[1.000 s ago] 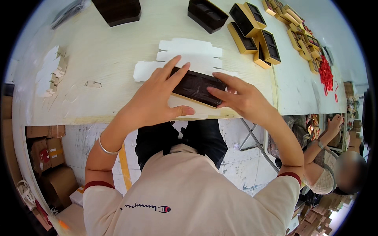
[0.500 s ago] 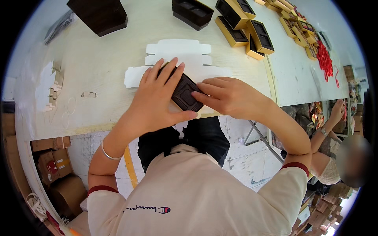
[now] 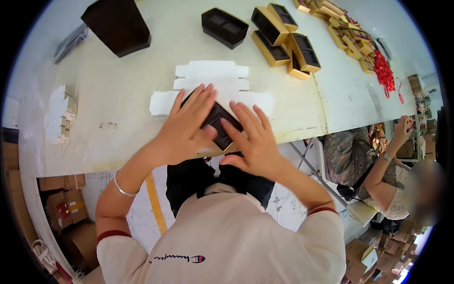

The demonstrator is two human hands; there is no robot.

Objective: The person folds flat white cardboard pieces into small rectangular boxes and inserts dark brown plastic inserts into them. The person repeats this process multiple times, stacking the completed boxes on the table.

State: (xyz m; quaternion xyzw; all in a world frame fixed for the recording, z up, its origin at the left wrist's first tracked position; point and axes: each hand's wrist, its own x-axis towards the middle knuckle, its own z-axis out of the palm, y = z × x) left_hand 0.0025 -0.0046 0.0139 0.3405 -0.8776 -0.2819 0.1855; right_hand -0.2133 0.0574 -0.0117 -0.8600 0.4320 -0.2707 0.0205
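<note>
A gold-edged box with a dark brown plastic tray insert [image 3: 220, 124] lies aslant at the table's near edge. Across its left side rests my left hand [image 3: 189, 118], fingers stretched out and thumb toward the tray. My right hand [image 3: 253, 139] is spread over the box's right side, its fingertips at the tray. Neither hand is wrapped round the box. Beneath and beyond them is a flat, unfolded white card blank [image 3: 213, 71] with flaps, partly covered by my hands and the box.
At the back left stands a tall stack of dark trays [image 3: 118, 28], with a shorter stack [image 3: 224, 26] beside it. Gold boxes with dark inserts [image 3: 272, 47] are piled at the back right. Red cords [image 3: 384, 71] lie farther right. White card pieces [image 3: 61, 113] stand left; another person [image 3: 385, 184] sits right.
My right hand has gone from bent fingers pressing at the tray to lying spread along the box's right side. The left hand stays on the box. The view has shifted slightly.
</note>
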